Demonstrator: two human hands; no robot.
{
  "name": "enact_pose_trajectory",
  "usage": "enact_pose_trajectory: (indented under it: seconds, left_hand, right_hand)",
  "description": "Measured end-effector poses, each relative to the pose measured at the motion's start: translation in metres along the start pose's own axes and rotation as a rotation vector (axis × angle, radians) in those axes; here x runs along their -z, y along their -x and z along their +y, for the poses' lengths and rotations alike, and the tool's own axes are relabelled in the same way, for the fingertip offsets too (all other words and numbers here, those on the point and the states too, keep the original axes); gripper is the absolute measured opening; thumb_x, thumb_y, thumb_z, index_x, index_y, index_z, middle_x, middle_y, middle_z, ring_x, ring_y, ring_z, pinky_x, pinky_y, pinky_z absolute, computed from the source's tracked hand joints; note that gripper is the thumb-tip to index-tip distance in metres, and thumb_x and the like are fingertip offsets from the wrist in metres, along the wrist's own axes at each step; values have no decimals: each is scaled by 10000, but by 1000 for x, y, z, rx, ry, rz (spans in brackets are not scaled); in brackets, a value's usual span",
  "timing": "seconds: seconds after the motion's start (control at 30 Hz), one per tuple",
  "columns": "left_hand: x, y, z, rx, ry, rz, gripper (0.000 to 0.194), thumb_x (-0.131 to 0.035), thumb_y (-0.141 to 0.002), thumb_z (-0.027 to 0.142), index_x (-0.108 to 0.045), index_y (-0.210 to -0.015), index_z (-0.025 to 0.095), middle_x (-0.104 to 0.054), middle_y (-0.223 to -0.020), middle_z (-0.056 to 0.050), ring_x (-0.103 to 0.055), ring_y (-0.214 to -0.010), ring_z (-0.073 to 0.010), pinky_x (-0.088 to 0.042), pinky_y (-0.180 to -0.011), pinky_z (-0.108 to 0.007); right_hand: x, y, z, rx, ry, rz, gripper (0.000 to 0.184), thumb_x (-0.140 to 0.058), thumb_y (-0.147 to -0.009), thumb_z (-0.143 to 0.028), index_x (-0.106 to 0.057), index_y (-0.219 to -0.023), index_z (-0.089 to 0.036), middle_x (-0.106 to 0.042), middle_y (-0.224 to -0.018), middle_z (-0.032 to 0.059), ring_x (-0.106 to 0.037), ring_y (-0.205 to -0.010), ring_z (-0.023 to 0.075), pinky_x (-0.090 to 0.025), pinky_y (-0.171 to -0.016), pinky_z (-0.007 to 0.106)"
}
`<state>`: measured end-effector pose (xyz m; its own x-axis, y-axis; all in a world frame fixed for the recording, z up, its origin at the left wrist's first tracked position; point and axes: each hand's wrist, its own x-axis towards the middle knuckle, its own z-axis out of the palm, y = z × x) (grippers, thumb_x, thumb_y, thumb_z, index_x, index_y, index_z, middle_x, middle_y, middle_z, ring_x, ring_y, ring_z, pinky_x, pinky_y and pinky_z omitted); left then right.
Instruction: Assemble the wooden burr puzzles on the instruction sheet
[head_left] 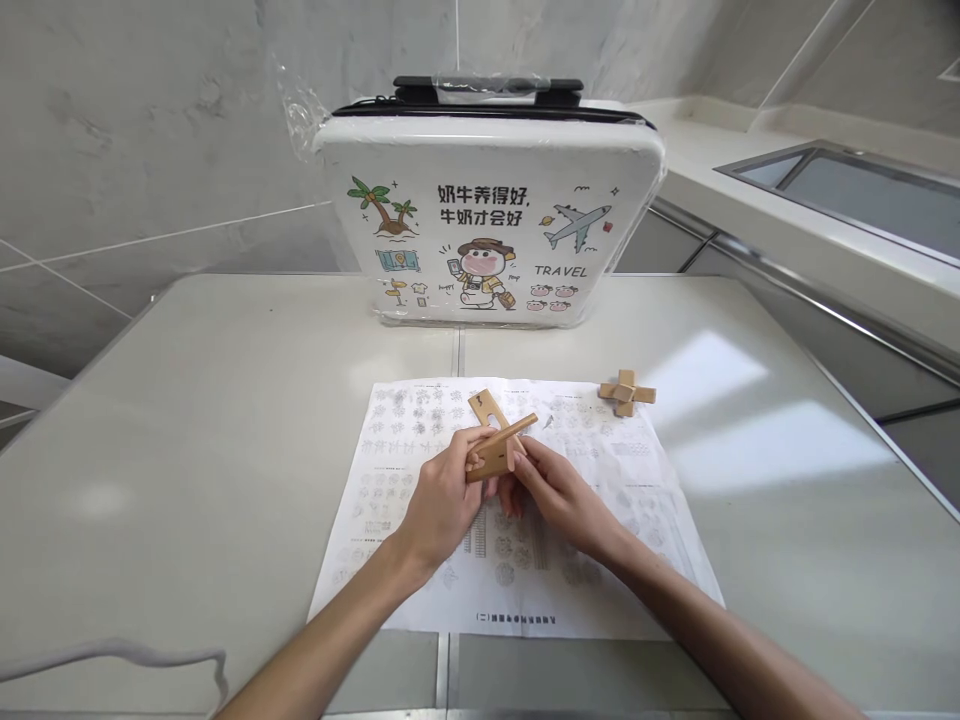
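My left hand (448, 490) and right hand (553, 490) are closing around wooden puzzle pieces (495, 455) above the printed sheet (517, 590). The sheet is lying on the pale table (210, 450); beyond it, a white case (495, 225) is standing before the gray wall (165, 120). A wooden cross (627, 393) is resting at its far corner.

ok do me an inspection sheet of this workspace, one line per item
Surface: pale table, central seam, glare at right
Things in hand: slotted wooden pieces, above a creased printed sheet
Clutter: wooden cross at the sheet's far right corner; plastic-wrapped case standing behind
Grip: left hand and right hand both on the pieces
Cables: none certain; grey strand lower left, can't tell what it is
Surroundings: grey tiled wall, white counter at right
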<state>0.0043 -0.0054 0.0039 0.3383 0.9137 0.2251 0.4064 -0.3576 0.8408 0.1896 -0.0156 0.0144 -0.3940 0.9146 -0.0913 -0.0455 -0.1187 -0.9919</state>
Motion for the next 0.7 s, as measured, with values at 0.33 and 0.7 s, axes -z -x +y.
enact_pose_trajectory:
  seconds: [0.33,0.7]
  left_hand:
    - [-2,1,-3,-47,-61,38,190,-500,-1081,175,-592,-1237,231,-652,-730,52,-647,-590,-117,-552,-577,-224]
    - [2,-3,-2,-29,-23,84,250,-438,-1131,263,-641,-1278,249,-750,-1018,-25,-671,-679,-115,-570,-660,-259]
  right_hand:
    - [-6,2,-3,45,96,55,482,-451,-1088,-679,-643,-999,-246,-664,-738,27,-607,-643,220,-541,-660,376]
    - [3,-2,1,25,-35,118,431,-510,-1079,-646,-625,-1068,-231,-743,-965,65,-617,-643,185,-519,-620,344]
